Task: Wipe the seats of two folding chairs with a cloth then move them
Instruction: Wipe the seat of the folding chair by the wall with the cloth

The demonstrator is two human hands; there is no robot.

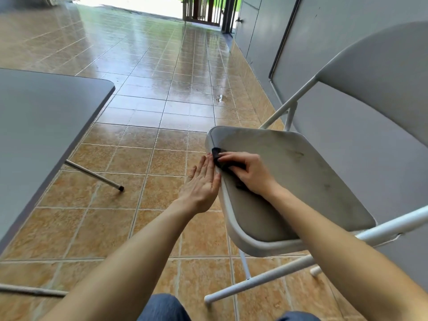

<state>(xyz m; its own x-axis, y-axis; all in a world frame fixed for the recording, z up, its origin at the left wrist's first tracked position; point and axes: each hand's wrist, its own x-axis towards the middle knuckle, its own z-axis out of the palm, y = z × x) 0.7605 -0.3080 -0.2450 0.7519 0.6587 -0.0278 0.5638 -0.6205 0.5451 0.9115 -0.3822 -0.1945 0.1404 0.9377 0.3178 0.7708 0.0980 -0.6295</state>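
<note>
A white folding chair stands unfolded at the right, its dusty grey seat (298, 181) facing me and its backrest (382, 72) rising at the far right. My right hand (249, 172) presses a small black cloth (220, 158) onto the seat near its front left edge, fingers curled over it. Beside the seat's left rim, my left hand (203, 181) is held flat and straight-fingered, palm toward the rim, level with the cloth. Only one chair is in view.
A grey folding table (46, 126) fills the left side, one thin leg (97, 176) reaching to the tiled floor. A grey wall panel (324, 33) stands behind the chair. The wet tiled floor (162, 77) runs ahead to a barred gate (203, 10).
</note>
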